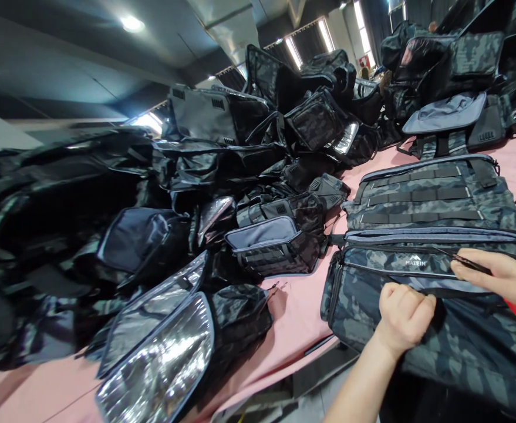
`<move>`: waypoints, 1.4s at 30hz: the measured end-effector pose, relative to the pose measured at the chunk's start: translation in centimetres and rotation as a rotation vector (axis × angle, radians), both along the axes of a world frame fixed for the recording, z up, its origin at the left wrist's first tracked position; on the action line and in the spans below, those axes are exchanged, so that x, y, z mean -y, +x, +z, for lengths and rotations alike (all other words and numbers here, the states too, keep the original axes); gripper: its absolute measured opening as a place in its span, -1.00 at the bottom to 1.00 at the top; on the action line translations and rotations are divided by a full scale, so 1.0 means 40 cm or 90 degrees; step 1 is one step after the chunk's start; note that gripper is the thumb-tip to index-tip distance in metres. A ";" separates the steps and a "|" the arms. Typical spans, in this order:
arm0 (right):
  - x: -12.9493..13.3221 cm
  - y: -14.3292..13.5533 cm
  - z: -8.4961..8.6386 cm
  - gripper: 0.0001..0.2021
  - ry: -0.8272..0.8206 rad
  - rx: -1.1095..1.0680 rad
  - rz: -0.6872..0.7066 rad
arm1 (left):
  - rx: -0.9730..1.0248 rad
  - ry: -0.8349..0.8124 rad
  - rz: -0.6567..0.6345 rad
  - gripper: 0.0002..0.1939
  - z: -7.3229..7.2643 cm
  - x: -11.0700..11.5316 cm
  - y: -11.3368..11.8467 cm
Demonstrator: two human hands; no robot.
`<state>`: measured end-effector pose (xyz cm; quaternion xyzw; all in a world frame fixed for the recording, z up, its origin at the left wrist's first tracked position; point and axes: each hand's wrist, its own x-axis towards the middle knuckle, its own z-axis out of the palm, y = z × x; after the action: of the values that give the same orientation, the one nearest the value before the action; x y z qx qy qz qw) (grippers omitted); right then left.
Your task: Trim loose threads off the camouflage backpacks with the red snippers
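A dark camouflage backpack (454, 338) with a MATEIN logo lies at the right, its grey-lined zip opening showing. My left hand (405, 314) is closed in a fist on the front pocket edge, just below the logo. Between the fingers of my right hand (499, 273) are slim black thread snips (471, 262), their pointed tip toward the logo strip. The exact shape of the snips is partly covered by my fingers. Behind the zip opening, the upper panel (420, 191) carries rows of dark webbing.
Pink cloth (299, 314) covers the table. An open bag with silver lining (161, 358) lies at the front left. A heap of dark bags (222, 164) rises behind it. Another bag with a grey flap (445, 113) stands at the back right.
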<state>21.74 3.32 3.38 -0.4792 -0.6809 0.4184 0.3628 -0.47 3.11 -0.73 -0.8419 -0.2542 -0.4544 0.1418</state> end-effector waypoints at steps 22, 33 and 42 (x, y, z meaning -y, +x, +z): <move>0.059 0.033 -0.010 -0.79 0.377 0.285 0.000 | 0.022 0.009 -0.010 -0.92 0.000 0.000 0.001; 0.049 0.042 -0.055 -0.78 0.341 0.306 0.011 | 0.025 0.029 -0.022 -0.92 0.011 -0.002 0.003; 0.047 0.036 -0.072 -0.82 0.375 0.290 0.029 | 0.026 0.028 -0.021 -0.95 0.011 -0.004 0.004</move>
<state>23.20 1.43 0.49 -0.4201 -0.8459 0.0952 0.3146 -0.30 3.26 -0.28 -0.8333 -0.2327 -0.4793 0.1478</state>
